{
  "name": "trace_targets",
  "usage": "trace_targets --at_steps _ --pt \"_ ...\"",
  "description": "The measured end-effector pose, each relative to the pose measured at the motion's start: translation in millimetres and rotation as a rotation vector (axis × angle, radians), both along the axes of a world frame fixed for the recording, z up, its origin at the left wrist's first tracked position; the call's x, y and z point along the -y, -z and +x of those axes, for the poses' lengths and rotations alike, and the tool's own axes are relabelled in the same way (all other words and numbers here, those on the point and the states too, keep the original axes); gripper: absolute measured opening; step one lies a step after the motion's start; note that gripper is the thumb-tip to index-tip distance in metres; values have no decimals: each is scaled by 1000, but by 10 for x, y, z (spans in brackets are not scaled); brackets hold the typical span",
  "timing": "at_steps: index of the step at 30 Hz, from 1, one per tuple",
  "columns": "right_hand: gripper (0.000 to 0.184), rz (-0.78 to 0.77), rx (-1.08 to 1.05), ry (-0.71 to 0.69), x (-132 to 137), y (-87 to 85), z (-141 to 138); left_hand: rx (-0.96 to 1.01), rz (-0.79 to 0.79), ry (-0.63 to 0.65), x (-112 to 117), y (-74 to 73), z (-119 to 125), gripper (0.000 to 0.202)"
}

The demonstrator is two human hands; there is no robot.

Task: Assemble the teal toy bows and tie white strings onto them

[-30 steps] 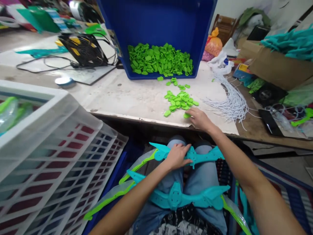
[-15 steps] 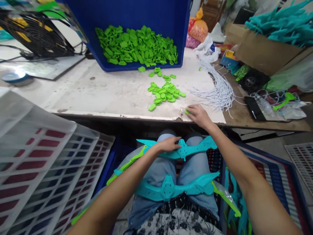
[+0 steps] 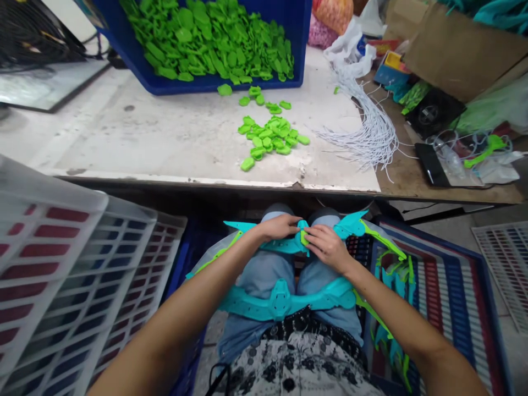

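Note:
Across my knees lies a turquoise plastic toy bow (image 3: pixel 350 224) with bright green tips. My left hand (image 3: pixel 280 226) is closed on it just left of its raised centre. My right hand (image 3: pixel 328 246) presses a small green plastic piece (image 3: pixel 304 237) against that centre with its fingertips. The fingers partly cover the piece, so how it sits is hidden. Nearer my body, a second turquoise toy bow (image 3: pixel 256 303) rests across my thighs, touched by neither hand. On the table, a loose pile of the same green pieces (image 3: pixel 272 135) lies beyond my hands.
A blue bin (image 3: pixel 303 49) tipped toward me holds many green pieces. White cords (image 3: pixel 371 137) lie on the table (image 3: pixel 173 143) to the right, near a phone (image 3: pixel 431 165). A white crate (image 3: pixel 94 247) stands at left. More bow parts lie on a striped crate (image 3: pixel 454 308) at right.
My right hand has come down from the table edge to the far bow, bringing a small green piece to its centre. My left hand stays on that bow. The view has tilted down.

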State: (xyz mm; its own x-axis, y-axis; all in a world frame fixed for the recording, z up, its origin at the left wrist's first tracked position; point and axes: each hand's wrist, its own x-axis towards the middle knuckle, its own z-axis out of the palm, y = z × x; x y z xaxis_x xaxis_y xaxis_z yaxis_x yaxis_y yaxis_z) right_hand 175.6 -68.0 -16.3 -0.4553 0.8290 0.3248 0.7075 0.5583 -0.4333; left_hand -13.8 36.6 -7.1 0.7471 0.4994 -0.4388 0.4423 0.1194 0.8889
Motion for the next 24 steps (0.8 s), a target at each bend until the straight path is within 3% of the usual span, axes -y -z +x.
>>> trace_targets --at_steps 5,11,13,15,19,21,24 --pt "25 -33 -40 64 -7 21 -59 3 20 -20 10 23 -21 32" --pt "21 -85 -162 143 35 72 -146 -46 96 -26 30 98 -10 52" --pt "18 -151 -203 215 29 75 -150 -76 152 -65 51 127 16 57" --pt "28 -254 -215 333 0 54 -141 -77 169 -91 76 143 44 56" --pt "67 -526 -42 381 -116 -62 -107 -76 90 -132 119 117 94 52" --pt "71 -609 87 351 -164 -121 -101 -91 113 -145 130 92 111 49" --pt "67 -599 193 324 -188 -149 -115 -119 227 -123 138 75 122 43"
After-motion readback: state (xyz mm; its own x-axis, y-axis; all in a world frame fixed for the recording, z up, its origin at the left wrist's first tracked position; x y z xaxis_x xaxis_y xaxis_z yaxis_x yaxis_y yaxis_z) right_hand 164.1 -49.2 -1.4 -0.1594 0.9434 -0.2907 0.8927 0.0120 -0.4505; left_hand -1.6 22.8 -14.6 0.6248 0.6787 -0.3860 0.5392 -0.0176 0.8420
